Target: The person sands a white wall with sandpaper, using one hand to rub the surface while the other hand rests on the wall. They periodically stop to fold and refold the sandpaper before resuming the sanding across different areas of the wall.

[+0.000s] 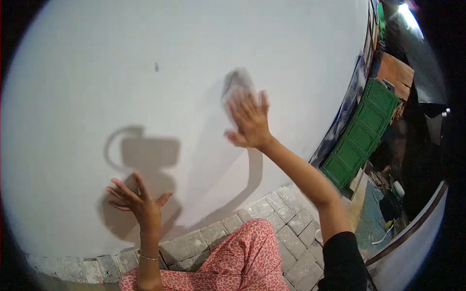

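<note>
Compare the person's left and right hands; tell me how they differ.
Position: the left hand is low on the picture's left; the right hand is higher, near the centre.
What's there: the left hand shows nothing in it; the right hand is at a blurred greyish piece.
Wrist: the left hand's wears a thin bracelet; the right hand's looks bare.
Shared: both have extended fingers, backs toward the camera, before the white wall.

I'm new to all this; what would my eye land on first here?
Probably the white wall filling most of the view, with a dark shadow just above the spread left hand. The right hand, slightly blurred, is spread near the middle. The strongest colours are the pink patterned trousers at the bottom and the green panel at right.
</note>
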The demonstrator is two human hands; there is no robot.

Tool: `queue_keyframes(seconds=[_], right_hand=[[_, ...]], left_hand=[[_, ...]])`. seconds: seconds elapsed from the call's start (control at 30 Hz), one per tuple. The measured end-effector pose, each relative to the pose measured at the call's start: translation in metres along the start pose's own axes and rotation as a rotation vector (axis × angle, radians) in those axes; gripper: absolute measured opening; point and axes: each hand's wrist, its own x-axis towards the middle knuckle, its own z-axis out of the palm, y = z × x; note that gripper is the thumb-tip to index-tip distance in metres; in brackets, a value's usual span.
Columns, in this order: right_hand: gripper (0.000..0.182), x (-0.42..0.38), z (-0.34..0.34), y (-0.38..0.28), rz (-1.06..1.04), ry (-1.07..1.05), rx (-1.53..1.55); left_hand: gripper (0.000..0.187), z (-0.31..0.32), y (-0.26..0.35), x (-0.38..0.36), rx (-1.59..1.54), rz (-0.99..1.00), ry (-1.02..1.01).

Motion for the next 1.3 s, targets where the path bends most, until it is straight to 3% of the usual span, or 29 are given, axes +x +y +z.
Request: queue_keyframes(seconds=[0.03,0.1,0.17,0.27,0.33,0.37,0.43,0.47,0.5,0.57,0.6,0.73,0.83,0.87,0.97,1.0,1.03,1.1,1.17,1.23,1.3], right_hand=[[0.057,-0.004,0.001,0.011,-0.261,-0.022,-0.005],[0.053,-0.010,-0.006,0.042,-0.091,-0.058,-0.094],[0.053,0.003,-0.009,0.043,0.542,0.357,0.217],[0.054,-0.013,-0.009,0.016,0.570,0.363,0.102],[0.055,-0.042,-0.012,0.019,-0.167,-0.063,0.029],[0.055,-0.048,-0.015,0.028,-0.165,-0.057,0.027],[0.060,-0.049,-0.024,0.036,0.262,-0.142,-0.154],[0.060,-0.047,-0.017,0.032,0.598,0.092,0.057],[0.060,-0.049,-0.014,0.026,0.594,0.097,0.057],[0.060,-0.064,-0.010,0.011,0.342,0.021,0.058],[0.058,-0.069,-0.012,0.011,-0.019,-0.115,-0.002],[0.060,-0.072,-0.011,0.017,0.166,-0.133,-0.195],[0.056,-0.067,-0.004,-0.002,0.460,0.091,0.068],[0.058,-0.071,-0.009,-0.006,0.201,-0.053,0.034],[0.058,-0.068,-0.009,0.010,0.063,-0.070,-0.133],[0.059,-0.060,-0.006,0.009,0.414,-0.011,0.032],[0.059,-0.046,-0.003,0.001,0.405,-0.007,0.034],[0.060,-0.017,0.003,-0.022,0.650,0.309,0.193],[0.058,-0.013,-0.006,-0.043,0.293,0.011,0.095],[0.054,0.001,0.001,-0.037,-0.252,0.007,0.093],[0.047,0.017,-0.007,-0.018,-0.164,-0.029,-0.001]], left_hand=[[0.115,0.002,0.001,0.001,-0.003,0.007,-0.001],[0.115,0.003,0.000,-0.001,0.014,-0.008,0.002],[0.115,0.002,0.001,-0.002,0.015,-0.020,-0.028],[0.115,-0.001,0.001,-0.003,0.018,-0.019,-0.036],[0.115,0.001,0.001,0.000,0.010,-0.016,-0.008],[0.116,0.002,0.001,0.000,0.019,-0.014,-0.007],[0.117,0.001,0.002,0.000,0.027,-0.011,-0.005],[0.117,-0.003,0.004,0.000,0.022,-0.016,-0.023],[0.118,-0.005,0.006,0.001,0.017,-0.022,-0.039],[0.118,-0.004,0.005,0.000,0.017,-0.016,-0.024],[0.119,-0.001,0.004,0.000,0.014,-0.014,-0.010],[0.118,0.003,0.000,-0.003,0.026,-0.022,-0.029],[0.117,0.002,0.000,-0.001,0.023,-0.002,0.002],[0.117,0.001,0.001,-0.001,0.032,-0.003,-0.002],[0.116,0.003,0.000,-0.002,0.044,-0.011,-0.010],[0.116,0.004,0.000,-0.002,0.049,-0.013,-0.019],[0.116,0.003,0.000,-0.002,0.051,-0.021,-0.013],[0.117,0.001,0.001,-0.002,0.047,-0.037,-0.050],[0.116,0.002,0.001,-0.002,0.039,-0.036,-0.036],[0.116,0.003,0.001,-0.002,0.032,-0.039,-0.021],[0.117,0.002,0.000,-0.004,0.006,-0.054,-0.080]])
